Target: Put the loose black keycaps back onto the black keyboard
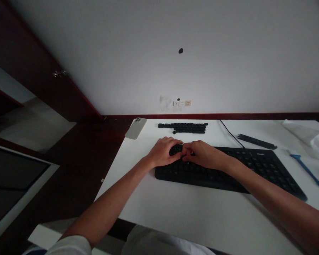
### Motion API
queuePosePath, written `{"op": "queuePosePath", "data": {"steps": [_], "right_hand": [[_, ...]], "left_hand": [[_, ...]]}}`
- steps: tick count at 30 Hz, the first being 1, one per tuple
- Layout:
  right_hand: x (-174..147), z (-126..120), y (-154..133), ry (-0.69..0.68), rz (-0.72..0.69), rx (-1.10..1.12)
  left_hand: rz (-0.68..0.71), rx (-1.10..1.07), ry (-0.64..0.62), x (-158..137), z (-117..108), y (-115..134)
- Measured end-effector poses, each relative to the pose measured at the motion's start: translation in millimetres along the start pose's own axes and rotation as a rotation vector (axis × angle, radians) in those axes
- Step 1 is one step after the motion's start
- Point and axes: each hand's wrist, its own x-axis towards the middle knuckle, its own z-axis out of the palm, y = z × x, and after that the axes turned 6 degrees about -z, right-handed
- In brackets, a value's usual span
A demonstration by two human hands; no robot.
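Observation:
A black keyboard (pixel 266 166) lies at a slant on the white table. My left hand (pixel 164 151) grips its far left corner, fingers along the back edge and thumb over the keys. Close beside that thumb, my right hand (pixel 204 154) is closed in a pinch above the left-hand keys. Whatever is between its fingertips is hidden. Behind the keyboard, loose black keycaps (pixel 188 128) are laid out in rows, with one keycap (pixel 174 132) slightly apart.
A phone (pixel 136 128) lies at the table's far left corner. Right of the keyboard are a long black strip (pixel 256 141), a blue brush-like tool (pixel 308 171) and crumpled white material (pixel 309 136). The keyboard's cable (pixel 230 132) runs off the back edge, towards the wall.

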Motion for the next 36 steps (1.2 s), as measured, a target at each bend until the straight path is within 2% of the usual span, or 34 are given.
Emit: {"op": "queuePosePath", "data": {"steps": [8, 15, 36], "right_hand": [[2, -3, 6, -0.033, -0.012, 0.098], [4, -5, 12, 0.118, -0.005, 0.101], [7, -7, 17, 0.226, -0.028, 0.047]], "left_hand": [[0.001, 0.061, -0.033, -1, 1, 4], [0.005, 0.066, -0.03, 0, 0, 4], [-0.032, 0.074, -0.023, 2, 2, 4]]}}
